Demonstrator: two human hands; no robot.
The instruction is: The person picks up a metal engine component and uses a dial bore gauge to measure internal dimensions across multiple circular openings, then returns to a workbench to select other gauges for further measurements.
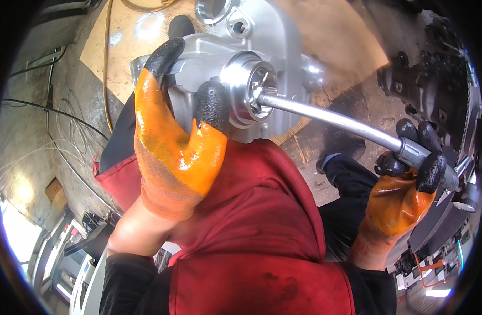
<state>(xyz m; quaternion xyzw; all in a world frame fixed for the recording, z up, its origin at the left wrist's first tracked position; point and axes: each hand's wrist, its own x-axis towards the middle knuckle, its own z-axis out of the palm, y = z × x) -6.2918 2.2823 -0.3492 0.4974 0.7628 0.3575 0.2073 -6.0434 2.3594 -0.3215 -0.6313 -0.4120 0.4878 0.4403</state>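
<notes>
A small brown cardboard box (54, 189) sits at lower left. Your left hand (172, 136) keeps a closed grip on the aluminium housing (241, 47), top centre. Your right hand (403, 194) grips the steel bar (325, 116), which runs from the housing's bore down to lower right.

L hand (172, 147) grips metal housing (241, 47); R hand (403, 189) holds rod (330, 118).
</notes>
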